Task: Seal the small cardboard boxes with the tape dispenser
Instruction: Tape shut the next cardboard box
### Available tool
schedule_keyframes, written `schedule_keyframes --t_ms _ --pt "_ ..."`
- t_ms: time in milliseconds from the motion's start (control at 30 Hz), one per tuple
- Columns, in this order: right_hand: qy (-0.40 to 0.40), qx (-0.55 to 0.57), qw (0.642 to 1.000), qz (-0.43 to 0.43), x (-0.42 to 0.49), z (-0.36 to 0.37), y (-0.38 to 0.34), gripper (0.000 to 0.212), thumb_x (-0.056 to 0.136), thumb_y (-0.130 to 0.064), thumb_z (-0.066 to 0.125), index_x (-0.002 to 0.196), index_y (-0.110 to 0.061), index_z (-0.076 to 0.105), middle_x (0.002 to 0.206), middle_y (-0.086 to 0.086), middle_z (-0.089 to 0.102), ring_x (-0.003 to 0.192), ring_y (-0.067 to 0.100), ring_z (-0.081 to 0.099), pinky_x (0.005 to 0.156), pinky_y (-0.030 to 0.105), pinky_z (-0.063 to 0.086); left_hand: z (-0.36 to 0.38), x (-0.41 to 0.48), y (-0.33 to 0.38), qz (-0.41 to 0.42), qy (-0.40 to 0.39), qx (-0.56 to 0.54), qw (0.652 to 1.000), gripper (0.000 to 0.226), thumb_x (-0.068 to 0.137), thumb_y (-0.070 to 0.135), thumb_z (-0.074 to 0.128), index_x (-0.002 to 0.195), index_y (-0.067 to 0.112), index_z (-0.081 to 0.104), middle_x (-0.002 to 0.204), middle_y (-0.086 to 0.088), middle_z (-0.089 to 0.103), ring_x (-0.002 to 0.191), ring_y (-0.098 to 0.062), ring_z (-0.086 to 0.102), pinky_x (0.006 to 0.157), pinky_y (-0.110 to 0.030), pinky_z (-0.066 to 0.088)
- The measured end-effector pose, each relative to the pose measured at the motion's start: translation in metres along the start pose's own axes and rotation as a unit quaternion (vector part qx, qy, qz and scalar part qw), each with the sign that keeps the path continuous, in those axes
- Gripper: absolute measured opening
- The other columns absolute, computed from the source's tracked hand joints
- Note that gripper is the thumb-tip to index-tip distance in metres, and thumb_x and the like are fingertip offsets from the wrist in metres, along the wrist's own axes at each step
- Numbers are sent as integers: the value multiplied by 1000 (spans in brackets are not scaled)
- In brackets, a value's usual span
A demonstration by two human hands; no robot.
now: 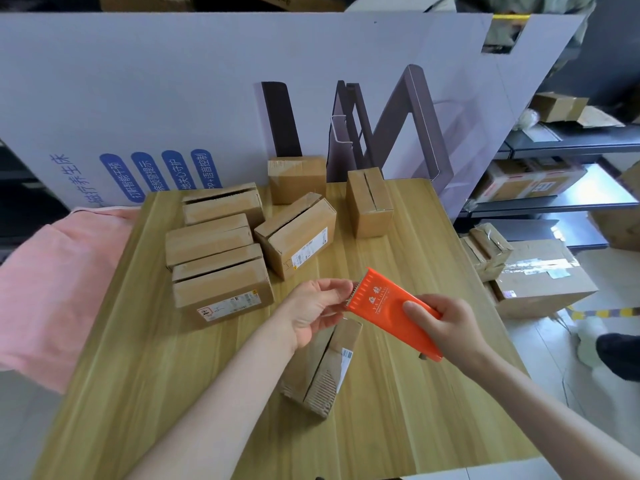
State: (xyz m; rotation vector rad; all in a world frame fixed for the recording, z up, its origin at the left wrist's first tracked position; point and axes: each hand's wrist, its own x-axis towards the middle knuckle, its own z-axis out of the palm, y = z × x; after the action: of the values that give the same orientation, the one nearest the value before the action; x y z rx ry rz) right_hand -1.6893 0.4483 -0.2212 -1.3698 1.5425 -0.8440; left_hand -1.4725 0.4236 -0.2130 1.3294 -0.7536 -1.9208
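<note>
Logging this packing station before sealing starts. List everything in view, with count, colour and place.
small brown cardboard boxes: seven, brown, on the table; six toward the back, one below the hands.
orange plastic tape dispenser: one, orange, held above the near box.
light wooden table: one, pale wood, centre.
pink cloth: one, pink, at the table's left edge.
large white printed cardboard panel: one, white with blue print, upright behind the table.
larger cardboard boxes: several, brown, on the floor and dark shelves at right.
left hand: pinches the dispenser's toothed end.
right hand: grips the dispenser's handle.
</note>
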Motion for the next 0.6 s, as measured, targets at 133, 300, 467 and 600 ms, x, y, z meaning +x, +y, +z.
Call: schedule_keyframes --t_ms 133,300,467,600 --pt "-16 15 1000 6 0 0 -2 20 91 -16 64 71 -17 70 48 2 60 39 23 58 34 32 48 0 0 -2 1 11 -16 1000 8 86 10 66 84 17 68 67 6 70 58 -2 61 53 -15 46" --pt "-22 37 999 16 0 1 0 22 90 -21 68 69 -16 71 53 9 62 42 29 59 36 36 50 0 4 -6 25 37 17 999 5 90 14 63 90 14 68 70 4 70 60 -4 63 55 -17 48" --pt "-23 47 998 18 -1 -1 -2 22 79 -34 68 63 -20 71 50 4 60 40 26 59 37 38 51 -6 5 -1 -41 -10 -92 995 46 98 44 41 94 8 70 78 -3 72 61 -11 66 48 -19 49" --pt "-18 3 1000 6 -1 0 0 20 83 -34 72 71 -18 72 50 4 59 41 20 57 41 43 49 -2 4 -3 -1 47 26 999 22 80 32 71 90 12 68 69 2 71 56 -4 63 50 -17 44"
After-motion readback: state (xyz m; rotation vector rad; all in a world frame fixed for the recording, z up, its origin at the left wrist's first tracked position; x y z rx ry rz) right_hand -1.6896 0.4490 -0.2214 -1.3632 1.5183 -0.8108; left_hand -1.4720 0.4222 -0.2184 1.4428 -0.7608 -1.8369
